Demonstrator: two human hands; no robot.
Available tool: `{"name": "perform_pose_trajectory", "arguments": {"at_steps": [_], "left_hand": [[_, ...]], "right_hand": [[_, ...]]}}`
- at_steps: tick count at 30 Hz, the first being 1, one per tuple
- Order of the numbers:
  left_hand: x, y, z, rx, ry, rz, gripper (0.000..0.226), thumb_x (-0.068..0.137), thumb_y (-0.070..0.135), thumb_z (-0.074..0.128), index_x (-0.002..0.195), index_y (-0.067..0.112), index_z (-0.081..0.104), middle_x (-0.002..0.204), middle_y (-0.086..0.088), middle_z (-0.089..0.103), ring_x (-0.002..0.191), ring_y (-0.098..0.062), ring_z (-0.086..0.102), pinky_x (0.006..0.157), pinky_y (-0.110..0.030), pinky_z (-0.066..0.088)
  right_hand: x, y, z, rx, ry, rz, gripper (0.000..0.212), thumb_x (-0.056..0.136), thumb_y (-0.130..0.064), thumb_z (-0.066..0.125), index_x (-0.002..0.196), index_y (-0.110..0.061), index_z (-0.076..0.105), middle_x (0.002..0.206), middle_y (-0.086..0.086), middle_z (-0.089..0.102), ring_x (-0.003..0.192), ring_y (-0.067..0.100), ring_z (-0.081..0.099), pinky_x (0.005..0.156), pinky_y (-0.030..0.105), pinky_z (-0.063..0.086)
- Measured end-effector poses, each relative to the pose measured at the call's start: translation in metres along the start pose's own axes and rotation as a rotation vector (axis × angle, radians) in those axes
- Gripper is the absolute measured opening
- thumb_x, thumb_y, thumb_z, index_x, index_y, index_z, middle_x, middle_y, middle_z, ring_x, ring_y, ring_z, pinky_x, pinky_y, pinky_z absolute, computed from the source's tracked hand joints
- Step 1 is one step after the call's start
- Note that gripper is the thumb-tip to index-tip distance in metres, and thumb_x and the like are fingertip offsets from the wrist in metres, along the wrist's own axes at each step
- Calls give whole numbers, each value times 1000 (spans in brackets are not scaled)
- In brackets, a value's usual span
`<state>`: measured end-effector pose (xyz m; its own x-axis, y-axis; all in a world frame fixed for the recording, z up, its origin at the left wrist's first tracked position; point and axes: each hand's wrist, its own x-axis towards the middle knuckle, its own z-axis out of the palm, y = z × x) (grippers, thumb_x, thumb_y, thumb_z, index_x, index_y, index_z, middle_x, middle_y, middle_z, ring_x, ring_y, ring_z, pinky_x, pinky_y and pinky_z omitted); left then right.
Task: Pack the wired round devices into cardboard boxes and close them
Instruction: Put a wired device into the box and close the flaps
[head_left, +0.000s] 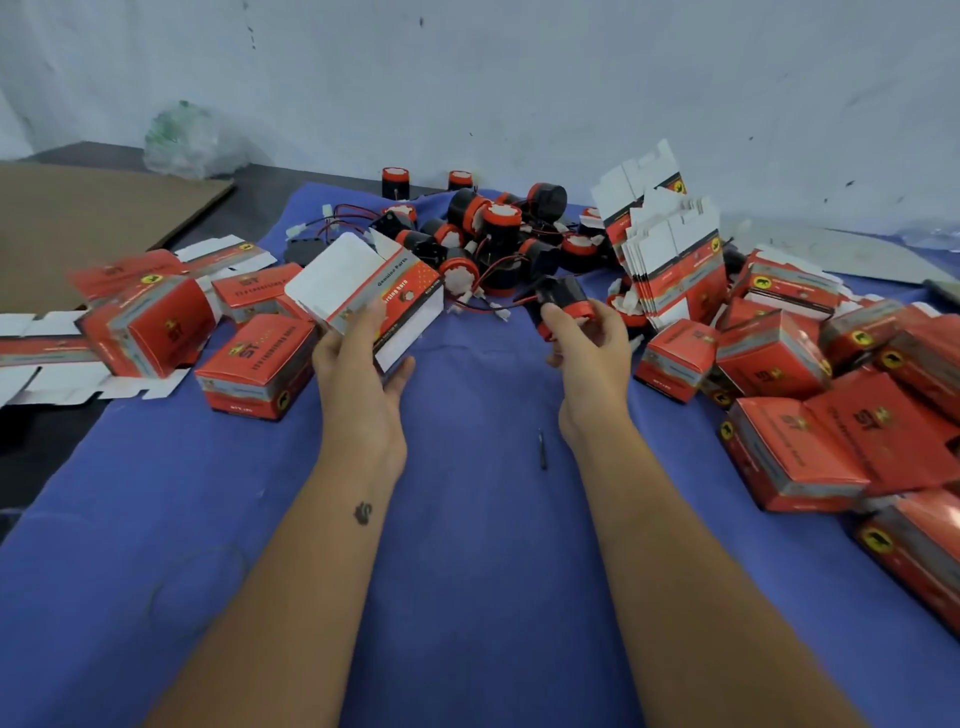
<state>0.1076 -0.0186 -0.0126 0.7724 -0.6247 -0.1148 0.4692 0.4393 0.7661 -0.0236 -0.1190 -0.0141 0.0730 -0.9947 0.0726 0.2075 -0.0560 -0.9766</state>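
Note:
My left hand (363, 358) grips an open red and white cardboard box (374, 291), its white top flap standing up on the far left side. My right hand (587, 338) holds a black and red round device (563, 301), whose red and black wires trail off to the left over the blue cloth (467, 519). The device is to the right of the box, apart from it. A heap of several more wired round devices (493, 228) lies behind both hands.
Closed red boxes (254, 369) sit left, and many more boxes (810, 410) are piled right. A stack of flat unfolded boxes (670, 249) leans at the back right, with flat box blanks (52, 338) at far left. A small dark stick (542, 449) lies on the cloth.

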Motion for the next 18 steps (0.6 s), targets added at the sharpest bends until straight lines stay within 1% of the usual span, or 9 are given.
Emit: {"name": "perform_pose_trajectory", "arguments": {"at_steps": [2, 3, 6, 9, 12, 13, 15, 16, 18], "left_hand": [[-2, 3, -3, 11, 29, 38, 43, 92, 30, 65, 131, 17, 51, 128, -1, 63, 118, -16, 61, 77, -26, 52], [-2, 3, -4, 37, 43, 61, 40, 92, 30, 66, 128, 19, 51, 126, 2, 63, 116, -13, 62, 77, -25, 51], [-7, 2, -5, 194, 33, 168, 43, 88, 28, 71, 123, 24, 46, 110, 16, 60, 100, 2, 61, 80, -23, 49], [-8, -2, -6, 337, -61, 266, 52, 85, 19, 76, 126, 21, 44, 107, 14, 59, 90, 8, 61, 77, -14, 50], [-7, -8, -6, 474, -177, 312, 57, 81, 15, 80, 124, 24, 44, 115, 14, 59, 89, 15, 60, 72, -6, 47], [-7, -10, -7, 529, -214, 320, 60, 79, 17, 82, 124, 25, 44, 117, 16, 58, 90, 17, 59, 72, -5, 46], [-6, -13, -8, 646, -276, 330, 66, 75, 19, 85, 126, 26, 44, 117, 21, 56, 93, 19, 56, 71, -1, 44], [-6, -13, -9, 701, -295, 330, 68, 74, 20, 85, 128, 27, 44, 117, 22, 55, 94, 19, 55, 69, 1, 43], [-5, -14, -10, 790, -318, 318, 69, 73, 19, 86, 126, 31, 43, 114, 22, 56, 98, 12, 55, 68, 0, 41]], "right_hand": [[-13, -5, -8, 34, 26, -47, 35, 88, -18, 72, 103, -43, 52, 81, -14, 55, 61, 11, 52, 58, 21, 47], [-18, -7, -11, 28, 35, -87, 37, 88, -15, 71, 103, -43, 52, 84, -14, 56, 60, 13, 53, 56, 21, 47], [-26, -13, -17, 32, 97, -207, 44, 85, -2, 68, 116, -29, 52, 105, 1, 58, 57, 15, 58, 58, 27, 55], [-27, -18, -19, 59, 168, -269, 54, 82, 7, 62, 125, -22, 49, 120, 16, 58, 63, 12, 59, 67, 27, 55], [-24, -22, -21, 65, 206, -340, 55, 83, 11, 59, 128, -20, 49, 113, 16, 59, 64, 8, 55, 66, 19, 50], [-24, -23, -21, 55, 222, -376, 55, 83, 13, 57, 128, -18, 49, 116, 16, 58, 68, 8, 57, 68, 19, 49], [-27, -26, -18, 38, 257, -442, 54, 83, 12, 56, 128, -18, 52, 127, 16, 48, 88, 17, 62, 78, 24, 53], [-31, -29, -16, 41, 272, -480, 51, 83, 10, 58, 125, -18, 53, 130, 15, 42, 98, 17, 60, 83, 24, 53], [-36, -33, -12, 5, 300, -619, 38, 85, 2, 62, 119, -15, 58, 134, 14, 35, 111, 4, 53, 90, 20, 49]]}}
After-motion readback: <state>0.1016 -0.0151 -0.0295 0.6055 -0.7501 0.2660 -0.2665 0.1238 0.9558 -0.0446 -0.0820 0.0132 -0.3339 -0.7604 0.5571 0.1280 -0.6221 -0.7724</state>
